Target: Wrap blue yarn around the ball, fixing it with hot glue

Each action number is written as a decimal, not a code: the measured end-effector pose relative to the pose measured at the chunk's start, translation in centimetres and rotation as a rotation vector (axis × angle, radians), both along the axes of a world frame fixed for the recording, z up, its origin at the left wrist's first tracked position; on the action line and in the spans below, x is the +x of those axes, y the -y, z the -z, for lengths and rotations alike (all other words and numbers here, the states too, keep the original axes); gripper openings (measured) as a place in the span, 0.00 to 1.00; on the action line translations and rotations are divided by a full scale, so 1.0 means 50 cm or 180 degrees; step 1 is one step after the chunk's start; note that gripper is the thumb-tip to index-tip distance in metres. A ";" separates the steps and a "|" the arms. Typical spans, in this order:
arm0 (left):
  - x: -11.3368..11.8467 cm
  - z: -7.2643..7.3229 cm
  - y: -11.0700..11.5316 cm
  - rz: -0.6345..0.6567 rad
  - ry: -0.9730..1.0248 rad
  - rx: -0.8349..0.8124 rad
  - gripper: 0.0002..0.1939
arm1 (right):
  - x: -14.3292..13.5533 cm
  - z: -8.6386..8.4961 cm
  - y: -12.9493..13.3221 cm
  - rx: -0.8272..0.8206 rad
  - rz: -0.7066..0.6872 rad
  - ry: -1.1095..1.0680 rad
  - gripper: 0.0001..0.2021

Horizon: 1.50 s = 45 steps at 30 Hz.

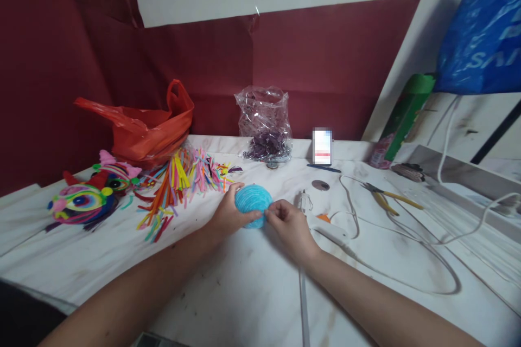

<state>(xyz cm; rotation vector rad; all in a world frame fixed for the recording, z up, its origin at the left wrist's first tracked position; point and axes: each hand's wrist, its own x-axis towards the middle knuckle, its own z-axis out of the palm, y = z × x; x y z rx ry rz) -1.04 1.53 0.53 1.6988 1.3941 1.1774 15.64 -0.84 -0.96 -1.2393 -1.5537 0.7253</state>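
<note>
A round ball (253, 200) wrapped in rows of light blue fuzzy cord is between my hands, just above or on the white marbled table. My left hand (230, 211) grips its left side, thumb across the lower front and fingers curled behind. At the ball's right edge my right hand (285, 222) is closed in a pinch, fingertips touching it; whatever lies between them is too small to make out. Just right of that hand lies a white glue gun (331, 230) with an orange trigger (323, 218), its cord trailing right.
Colourful decorated balls (83, 203) and bundles of bright strips (177, 179) lie left, before a red plastic bag (150, 130). A clear bag (266, 130) with dark contents and a phone (322, 147) stand behind. Yellow-handled pliers (385, 199), looping cables and a round disc (321, 185) lie right.
</note>
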 end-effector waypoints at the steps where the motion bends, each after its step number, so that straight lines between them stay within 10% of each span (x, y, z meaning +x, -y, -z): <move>1: 0.002 -0.001 0.001 -0.0026 0.0041 -0.0051 0.42 | 0.002 0.000 0.001 -0.0008 0.0003 -0.0024 0.08; 45: 0.018 0.010 0.005 -0.0324 0.0497 0.0259 0.37 | -0.017 0.022 0.002 -0.0368 -0.0178 -0.0712 0.10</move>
